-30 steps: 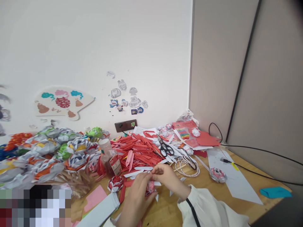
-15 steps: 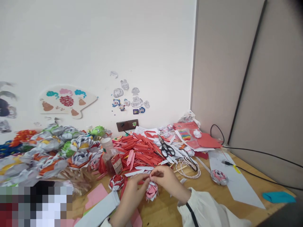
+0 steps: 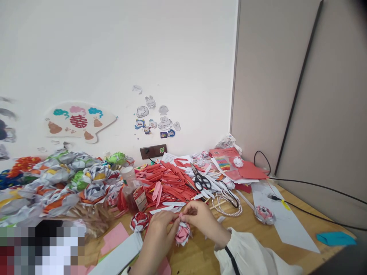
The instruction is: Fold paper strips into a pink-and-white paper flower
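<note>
My left hand and my right hand meet over the wooden table, both gripping a small pink-and-white folded paper flower. Their fingertips pinch its top edge. My right arm wears a white sleeve. A second folded flower, red and white, lies just left of my left hand. Behind the hands spreads a pile of red paper strips with some white strips.
Black scissors and a pearl string lie behind my right hand. A bottle stands at centre-left beside a heap of paper flowers. Another small flower, a white sheet, cables and blue paper lie right.
The paper flower has come out from under my left hand and is now plainly visible between both hands. My hands shifted slightly; the camera view moved a little.
</note>
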The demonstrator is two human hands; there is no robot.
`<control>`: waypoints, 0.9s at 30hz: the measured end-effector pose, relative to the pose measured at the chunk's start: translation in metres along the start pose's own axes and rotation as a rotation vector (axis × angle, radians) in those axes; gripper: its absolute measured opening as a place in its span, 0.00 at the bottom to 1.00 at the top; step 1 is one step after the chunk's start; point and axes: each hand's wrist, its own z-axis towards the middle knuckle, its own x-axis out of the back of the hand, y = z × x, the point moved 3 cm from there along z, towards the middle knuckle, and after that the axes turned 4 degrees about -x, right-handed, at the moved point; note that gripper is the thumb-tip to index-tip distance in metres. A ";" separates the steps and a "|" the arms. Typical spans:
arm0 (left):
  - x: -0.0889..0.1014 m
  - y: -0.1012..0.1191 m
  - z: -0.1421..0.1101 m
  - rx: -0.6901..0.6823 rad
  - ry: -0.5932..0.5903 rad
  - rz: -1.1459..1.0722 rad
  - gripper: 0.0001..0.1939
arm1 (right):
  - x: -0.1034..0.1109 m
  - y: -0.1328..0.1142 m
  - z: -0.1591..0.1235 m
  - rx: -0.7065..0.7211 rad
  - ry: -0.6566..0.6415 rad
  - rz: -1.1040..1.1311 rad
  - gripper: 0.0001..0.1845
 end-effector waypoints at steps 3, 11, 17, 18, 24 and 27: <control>0.004 0.002 -0.001 -0.019 -0.011 0.018 0.11 | -0.001 -0.001 -0.002 0.001 -0.013 -0.011 0.12; 0.015 0.009 -0.005 -0.290 0.083 -0.016 0.08 | 0.000 -0.032 -0.015 0.289 0.037 -0.397 0.04; 0.015 0.009 -0.010 -0.439 0.117 -0.050 0.08 | -0.001 -0.041 -0.021 0.458 0.034 -0.441 0.06; 0.015 0.009 -0.011 -0.437 0.115 -0.059 0.08 | -0.001 -0.041 -0.022 0.476 0.035 -0.441 0.06; 0.017 0.011 -0.011 -0.418 0.115 -0.142 0.08 | -0.001 -0.045 -0.024 0.515 0.034 -0.419 0.08; 0.018 0.012 -0.008 -0.282 0.045 -0.251 0.09 | 0.000 -0.045 -0.023 0.451 0.024 -0.412 0.09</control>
